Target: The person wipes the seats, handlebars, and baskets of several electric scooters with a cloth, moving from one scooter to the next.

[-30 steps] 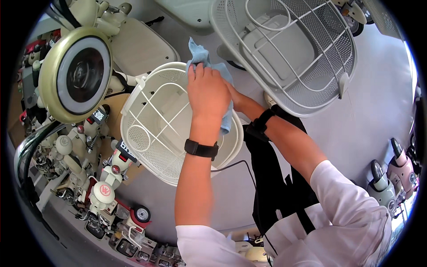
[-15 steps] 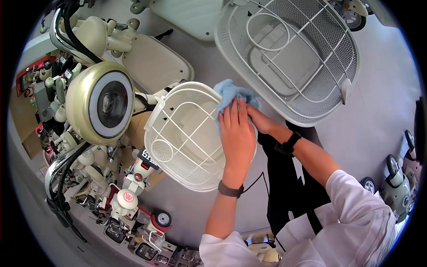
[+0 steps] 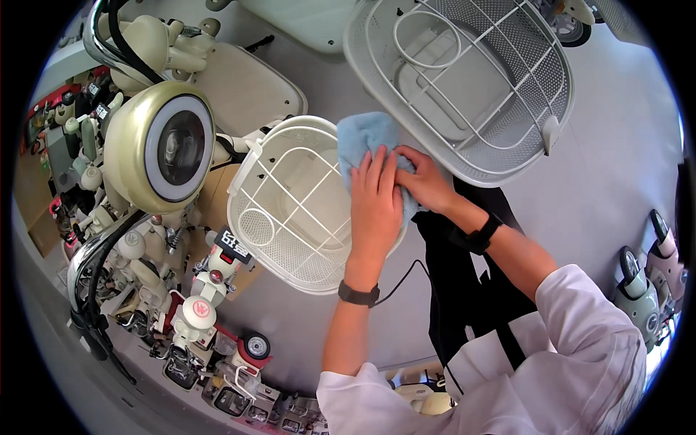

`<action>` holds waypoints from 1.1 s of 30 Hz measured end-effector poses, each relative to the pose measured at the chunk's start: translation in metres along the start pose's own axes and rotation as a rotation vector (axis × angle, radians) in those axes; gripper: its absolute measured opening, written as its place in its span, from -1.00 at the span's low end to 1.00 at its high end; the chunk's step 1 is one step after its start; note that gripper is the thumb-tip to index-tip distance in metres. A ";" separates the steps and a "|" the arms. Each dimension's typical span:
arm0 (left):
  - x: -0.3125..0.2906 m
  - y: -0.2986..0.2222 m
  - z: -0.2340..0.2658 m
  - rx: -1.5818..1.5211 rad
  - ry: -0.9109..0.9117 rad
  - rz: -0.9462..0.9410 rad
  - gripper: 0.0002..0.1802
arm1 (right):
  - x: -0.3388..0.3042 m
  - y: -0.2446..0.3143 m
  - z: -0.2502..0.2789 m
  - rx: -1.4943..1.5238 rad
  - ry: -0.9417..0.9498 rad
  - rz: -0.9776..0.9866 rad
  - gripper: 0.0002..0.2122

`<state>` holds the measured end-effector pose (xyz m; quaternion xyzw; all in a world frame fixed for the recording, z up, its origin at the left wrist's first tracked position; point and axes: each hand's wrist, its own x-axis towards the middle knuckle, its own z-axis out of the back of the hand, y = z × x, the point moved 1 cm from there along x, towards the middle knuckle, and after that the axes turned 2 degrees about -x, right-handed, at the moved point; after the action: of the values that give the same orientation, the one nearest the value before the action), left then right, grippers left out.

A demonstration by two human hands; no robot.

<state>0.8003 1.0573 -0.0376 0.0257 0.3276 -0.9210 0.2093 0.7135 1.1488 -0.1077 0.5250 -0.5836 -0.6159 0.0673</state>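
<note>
Prob. mid-wipe: cloth (image 3: 368, 134) is covering R rim of white bskt (image 3: 297, 268); how much's done or left isn't showing. Grey bskt (image 3: 500, 156) is sitting apart from hands. L hand (image 3: 376, 192) is lying flat on cloth, fingers pointing fwd, thumb hiding, so can't tell if gripping. R hand (image 3: 429, 183) is curling in, holding cloth's edge.

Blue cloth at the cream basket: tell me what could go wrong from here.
The blue cloth might bunch or slip, as its upper end lies beyond the left hand's fingers. The thin black cord by the left wrist could snag on the cream basket. The right hand might bump the gray basket, though depth is unclear.
</note>
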 end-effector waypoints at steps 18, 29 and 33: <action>-0.178 -0.098 0.073 -1.600 -0.568 0.673 -0.21 | -0.167 0.152 -0.041 0.125 0.434 -0.111 -0.68; -0.205 0.046 0.069 -0.316 -0.775 0.835 -0.38 | -0.113 0.039 -0.152 -0.455 0.183 0.282 -0.38; -0.224 0.049 0.057 -0.444 -0.727 0.797 -0.51 | -0.134 0.013 -0.193 -1.089 0.343 0.495 -0.27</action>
<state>1.0294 1.0703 0.0195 -0.2151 0.3849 -0.6300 0.6392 0.9051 1.1127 0.0237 0.3561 -0.2711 -0.6982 0.5588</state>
